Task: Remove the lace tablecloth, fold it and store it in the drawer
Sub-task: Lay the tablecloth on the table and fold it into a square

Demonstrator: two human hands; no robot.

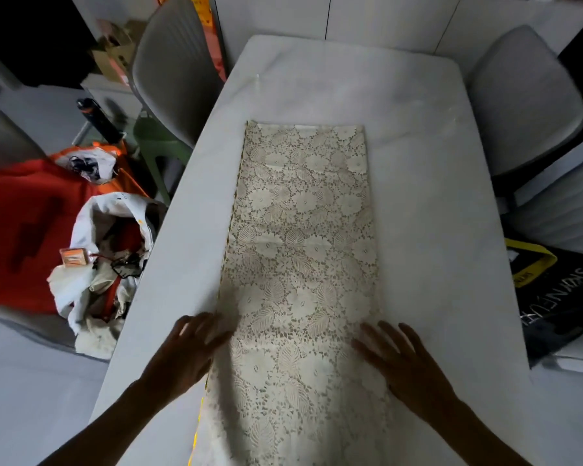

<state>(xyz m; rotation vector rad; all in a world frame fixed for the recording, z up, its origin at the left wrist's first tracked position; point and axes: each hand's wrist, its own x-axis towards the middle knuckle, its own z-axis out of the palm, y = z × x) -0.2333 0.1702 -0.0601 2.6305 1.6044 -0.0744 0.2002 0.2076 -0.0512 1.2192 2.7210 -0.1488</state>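
Head view. The lace tablecloth [303,264] lies folded into a long narrow strip down the middle of the white table [435,230], its far end squared off, its near end running out of view below you. Your left hand [186,351] rests flat on the strip's left edge, your right hand [408,361] flat on its right edge — fingers of both spread and straight, gripping nothing. The step in hand appears to be smoothing the strip before the next fold. Risks from here: pressing sideways could shear the stacked layers apart, and openwork lace may catch on a fingertip and pull out of line. Whether the near end hangs off the table cannot be told — if so, its weight could drag the strip toward you.
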